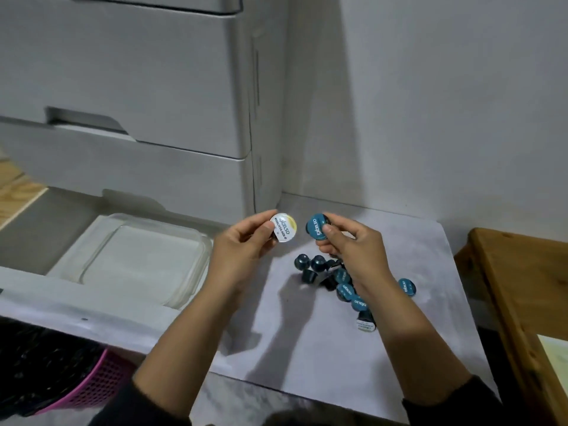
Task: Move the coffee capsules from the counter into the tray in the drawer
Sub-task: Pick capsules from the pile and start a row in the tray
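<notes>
L hand (242, 241) pinches a white-lidded capsule (283, 231), R hand (347, 241) pinches a teal capsule (316, 226), both lifted over the bench (307, 348). Tray (101, 250) sits in the open drawer to the left, nearer the L hand; remaining capsules (335, 278) lie under the R wrist

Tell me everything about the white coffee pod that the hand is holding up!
The white-lidded capsule is a small round pod with a shiny foil lid, white fading to yellow at one edge, printed with "Excelso Robusta Gold". Its dark body barely shows behind the lid. The left hand pinches it between thumb and fingertips, lifted above the counter, lid tilted toward the camera. It sits beside, but apart from, the blue-lidded capsule in the right hand.
</notes>
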`<state>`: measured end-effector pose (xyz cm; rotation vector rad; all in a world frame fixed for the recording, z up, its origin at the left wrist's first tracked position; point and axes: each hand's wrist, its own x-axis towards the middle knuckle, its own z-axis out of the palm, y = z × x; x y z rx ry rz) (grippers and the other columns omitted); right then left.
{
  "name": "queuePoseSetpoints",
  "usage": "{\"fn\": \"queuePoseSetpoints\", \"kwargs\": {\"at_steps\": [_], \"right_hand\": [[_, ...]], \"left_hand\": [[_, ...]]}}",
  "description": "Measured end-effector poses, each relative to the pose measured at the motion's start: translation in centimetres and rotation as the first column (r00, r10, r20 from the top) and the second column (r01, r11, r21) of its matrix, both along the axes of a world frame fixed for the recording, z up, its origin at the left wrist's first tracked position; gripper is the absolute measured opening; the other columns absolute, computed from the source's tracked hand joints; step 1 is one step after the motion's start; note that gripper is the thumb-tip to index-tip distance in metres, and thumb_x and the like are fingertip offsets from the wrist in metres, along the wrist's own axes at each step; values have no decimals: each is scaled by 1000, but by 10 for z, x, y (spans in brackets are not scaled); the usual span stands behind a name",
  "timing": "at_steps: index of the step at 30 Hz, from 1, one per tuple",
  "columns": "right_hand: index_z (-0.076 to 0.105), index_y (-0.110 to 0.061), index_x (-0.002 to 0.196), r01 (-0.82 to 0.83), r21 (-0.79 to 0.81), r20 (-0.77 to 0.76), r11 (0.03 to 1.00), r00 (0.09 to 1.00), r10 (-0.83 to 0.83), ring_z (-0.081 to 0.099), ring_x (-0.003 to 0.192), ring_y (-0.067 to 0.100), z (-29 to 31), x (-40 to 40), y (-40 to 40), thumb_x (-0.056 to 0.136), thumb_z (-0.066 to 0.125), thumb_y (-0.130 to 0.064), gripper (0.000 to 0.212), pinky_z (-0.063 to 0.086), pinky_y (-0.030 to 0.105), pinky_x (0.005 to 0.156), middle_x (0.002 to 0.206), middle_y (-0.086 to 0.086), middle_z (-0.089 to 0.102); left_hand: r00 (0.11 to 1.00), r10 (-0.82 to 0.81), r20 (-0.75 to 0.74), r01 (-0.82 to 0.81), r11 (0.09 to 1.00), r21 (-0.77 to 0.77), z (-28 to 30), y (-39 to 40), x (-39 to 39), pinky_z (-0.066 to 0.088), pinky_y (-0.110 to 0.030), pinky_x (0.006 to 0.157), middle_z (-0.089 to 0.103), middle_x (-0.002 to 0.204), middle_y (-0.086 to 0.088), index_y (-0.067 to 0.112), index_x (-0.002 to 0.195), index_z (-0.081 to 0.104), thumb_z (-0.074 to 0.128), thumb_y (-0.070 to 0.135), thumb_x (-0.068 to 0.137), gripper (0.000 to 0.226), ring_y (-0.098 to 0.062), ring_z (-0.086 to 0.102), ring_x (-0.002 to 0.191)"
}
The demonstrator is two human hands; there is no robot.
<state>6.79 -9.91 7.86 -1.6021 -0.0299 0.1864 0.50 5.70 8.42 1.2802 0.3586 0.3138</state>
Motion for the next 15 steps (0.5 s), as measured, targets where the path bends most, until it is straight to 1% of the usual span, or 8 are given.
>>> {"fn": "queuePoseSetpoints", "kwargs": {"at_steps": [3,5,7,9,11,13,15], "right_hand": [[64,-12,111,-77,46,4,996,997,77,64,57,5,11,-6,25,88,59,-3,26,55,14,61,78,3,69],[65,-11,110,-134,53,1,990,991,134,64,59,8,14,-11,46,88,58,-3,24,56,16,63,79,5,70],[65,-10,109,-196,52,0,979,981,196,64,58,7,15,-16,73,88,57,-2,24,55,15,60,80,5,69],[65,-7,108,-250,45,-6,967,968,250,63,54,5,14,-21,104,88,56,0,23,53,13,56,77,5,68],[65,-6,106,-294,28,-26,955,955,295,64,52,5,10,-25,139,88,56,3,22,52,14,54,74,5,67],[66,-6,104,-333,2,-49,943,942,333,63,52,8,1,-26,178,88,56,3,21,54,15,54,74,6,67],[67,-9,102,-362,-46,-85,931,930,357,64,56,11,-9,-26,220,88,56,2,22,56,18,59,77,7,67]], "left_hand": [[1000,1,3,-1,992,128,19,39,-9,55,-17,77,74,89,6,26,92,70,59,11,88,20,-5,68,83],[1000,-14,-6,15,982,189,26,70,-14,55,-16,77,73,92,2,24,93,70,58,10,88,19,-8,69,85],[998,-45,-42,53,971,231,28,107,-18,55,-15,76,72,94,0,22,93,70,58,8,88,19,-10,69,86],[989,-93,-113,122,949,290,25,149,-22,55,-17,79,73,95,-1,22,93,71,59,9,87,19,-13,69,88],[970,-157,-183,211,921,328,19,195,-23,55,-16,77,75,91,3,21,93,71,60,8,86,18,-10,69,86],[940,-220,-261,306,883,356,11,241,-22,55,-13,73,76,84,6,19,92,71,60,7,86,18,-8,70,82],[898,-266,-351,400,825,399,-2,290,-17,55,-15,74,75,85,2,16,93,71,60,5,85,17,-9,70,81]]}}
